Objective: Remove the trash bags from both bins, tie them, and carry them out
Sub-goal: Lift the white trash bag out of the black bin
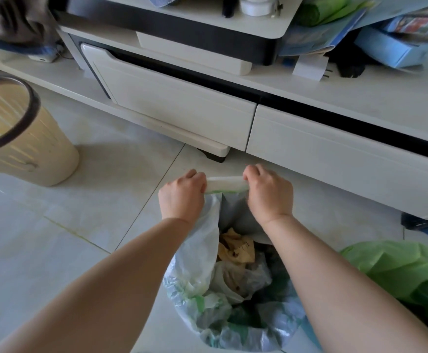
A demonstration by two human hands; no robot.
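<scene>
A translucent whitish trash bag (197,253) stands open on the floor between my forearms, with crumpled brown paper (235,247) and plastic scraps inside. My left hand (182,197) and my right hand (268,194) each grip the far edge of the bag's mouth. Between them that edge is stretched into a tight band (226,184). A green trash bag (406,271) lies bunched on the floor at the right. A cream bin with a dark rim (29,149) stands at the left with no bag visible in it.
A low white cabinet (182,113) with drawers runs across the back, close to my hands. Blue boxes (391,47) and a green roll (317,11) lie on its top at the right. Pale floor tiles (55,238) stretch out to the left.
</scene>
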